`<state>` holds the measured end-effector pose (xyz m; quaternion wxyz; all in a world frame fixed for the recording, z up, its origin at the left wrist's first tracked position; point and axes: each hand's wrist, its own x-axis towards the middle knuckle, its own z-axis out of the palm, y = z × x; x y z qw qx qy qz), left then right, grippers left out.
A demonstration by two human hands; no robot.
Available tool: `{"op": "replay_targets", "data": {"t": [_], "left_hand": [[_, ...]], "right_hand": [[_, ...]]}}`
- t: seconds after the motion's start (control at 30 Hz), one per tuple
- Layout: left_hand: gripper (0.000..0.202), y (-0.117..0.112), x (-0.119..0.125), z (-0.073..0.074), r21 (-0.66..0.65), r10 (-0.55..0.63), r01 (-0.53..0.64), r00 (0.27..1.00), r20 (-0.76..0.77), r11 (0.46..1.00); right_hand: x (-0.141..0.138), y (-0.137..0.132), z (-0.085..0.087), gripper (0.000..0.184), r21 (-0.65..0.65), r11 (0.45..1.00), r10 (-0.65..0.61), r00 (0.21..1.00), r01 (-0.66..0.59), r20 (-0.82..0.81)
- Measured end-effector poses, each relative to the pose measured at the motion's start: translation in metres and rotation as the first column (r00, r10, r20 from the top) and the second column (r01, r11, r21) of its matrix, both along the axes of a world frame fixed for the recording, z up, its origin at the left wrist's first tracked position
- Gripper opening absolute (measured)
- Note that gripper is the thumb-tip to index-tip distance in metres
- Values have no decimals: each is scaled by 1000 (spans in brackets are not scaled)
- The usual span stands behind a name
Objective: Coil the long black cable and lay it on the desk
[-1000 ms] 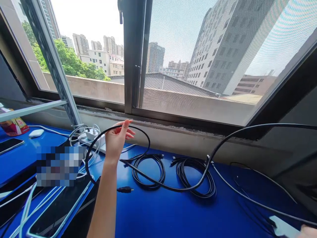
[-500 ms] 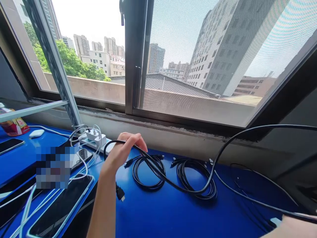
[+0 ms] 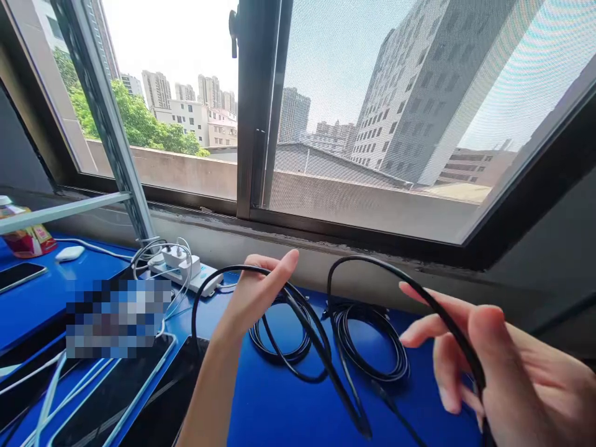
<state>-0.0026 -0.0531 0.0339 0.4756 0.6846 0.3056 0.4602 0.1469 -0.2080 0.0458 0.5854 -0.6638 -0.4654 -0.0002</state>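
Observation:
A long black cable (image 3: 386,266) runs between my two hands in loose loops. My left hand (image 3: 261,288) is closed around a bundle of its strands, with the thumb pointing up; one loop hangs over the wrist side. At the right, my right hand (image 3: 512,366) has the same cable passing between its thumb and loosely bent fingers. Behind and below the held cable, two coiled black cables lie on the blue table (image 3: 298,410): a left coil (image 3: 255,346) and a right coil (image 3: 401,360).
Left of my arm are a white power strip (image 3: 209,282) with chargers, a large phone or tablet (image 3: 112,397), white cords and a white earbud case (image 3: 69,253). A metal shelf post (image 3: 112,124) stands before the window. The sill wall borders the table's back.
My right hand has come in from the lower right corner, carrying the cable up and inward. Another loop now hangs from my left hand, which has shifted slightly right with its thumb raised.

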Motion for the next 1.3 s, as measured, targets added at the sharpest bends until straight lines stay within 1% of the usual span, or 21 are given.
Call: {"op": "replay_targets", "data": {"t": [0.03, 0.1, 0.17, 0.23, 0.37, 0.43, 0.5, 0.57, 0.63, 0.7, 0.77, 0.8, 0.83, 0.87, 0.93, 1.0, 1.07, 1.13, 1.2, 1.27, 1.3], "left_hand": [[63, -2, 3, 0, -3, -5, 5, 1000, -3, 1000], [64, -6, 10, 0, -15, -1, 1, 1000, 0, 1000], [65, -9, 16, -1, -49, 14, -13, 1000, 18, 999], [67, -13, 20, -1, -91, 17, -12, 999, 47, 996], [70, -17, 22, 1, -138, -32, 49, 992, 123, 989], [71, -17, 22, 2, -160, -70, 97, 984, 166, 982], [71, -16, 21, 3, -193, -104, 143, 975, 197, 971], [69, -13, 20, 3, -221, -159, 206, 964, 214, 953], [68, -10, 20, 1, -235, -260, 308, 942, 213, 922], [68, -7, 18, -1, -261, -403, 431, 902, 158, 864], [73, -5, 15, -2, -298, -534, 515, 845, 20, 804], [77, -5, 13, -2, -307, -574, 530, 816, -72, 791], [81, -5, 12, -2, -299, -590, 530, 790, -167, 794], [84, -5, 10, -2, -276, -583, 521, 772, -251, 808], [81, -7, 6, -1, -219, -547, 502, 754, -363, 837], [71, -8, 2, 1, -182, -517, 487, 757, -399, 854], [62, -10, -1, 4, -147, -462, 441, 803, -375, 885], [57, -10, -5, 6, -66, -327, 322, 898, -295, 944], [50, -9, -9, 8, 38, -144, 155, 968, -206, 987], [49, -7, -12, 7, 135, -4, 27, 986, -165, 990], [54, -6, -13, 6, 169, 26, 3, 985, -168, 986]], "right_hand": [[-11, 5, 3, 57, -41, 996, 74, 996, -75, -44], [-28, 12, 4, 59, -88, 982, 160, 985, -166, -70], [-37, 17, 1, 54, -140, 966, 212, 977, -215, -38], [-39, 22, -6, 46, -162, 966, 212, 976, -203, 40], [-26, 33, -13, 20, -78, 992, 117, 965, -102, 233], [-22, 36, -10, 20, -37, 996, 84, 959, -77, 270], [-24, 35, -6, 28, -73, 992, 112, 975, -99, 194], [-30, 31, -1, 35, -170, 969, 179, 984, -179, -17], [-36, 27, 1, 41, -238, 941, 194, 958, -243, -209], [-37, 23, 1, 43, -228, 951, 152, 957, -210, -246], [-33, 21, 0, 40, -174, 979, 78, 981, -109, -177], [-30, 21, -1, 37, -142, 988, 34, 990, -54, -136], [-26, 20, -2, 35, -110, 994, -12, 995, 2, -97], [-22, 20, -3, 33, -81, 995, -62, 996, 57, -62], [-14, 18, -3, 30, -35, 986, -166, 986, 166, -5], [-7, 16, -2, 27, 1, 967, -256, 966, 256, 30], [-3, 13, 0, 27, 14, 958, -287, 957, 287, 35], [-3, 10, 1, 29, 14, 959, -283, 959, 283, 2], [-8, 7, 2, 30, 39, 956, -289, 956, 291, -61], [-16, 8, 3, 29, 87, 947, -298, 946, 310, -127], [-20, 9, 3, 28, 112, 946, -287, 945, 306, -159]]}}
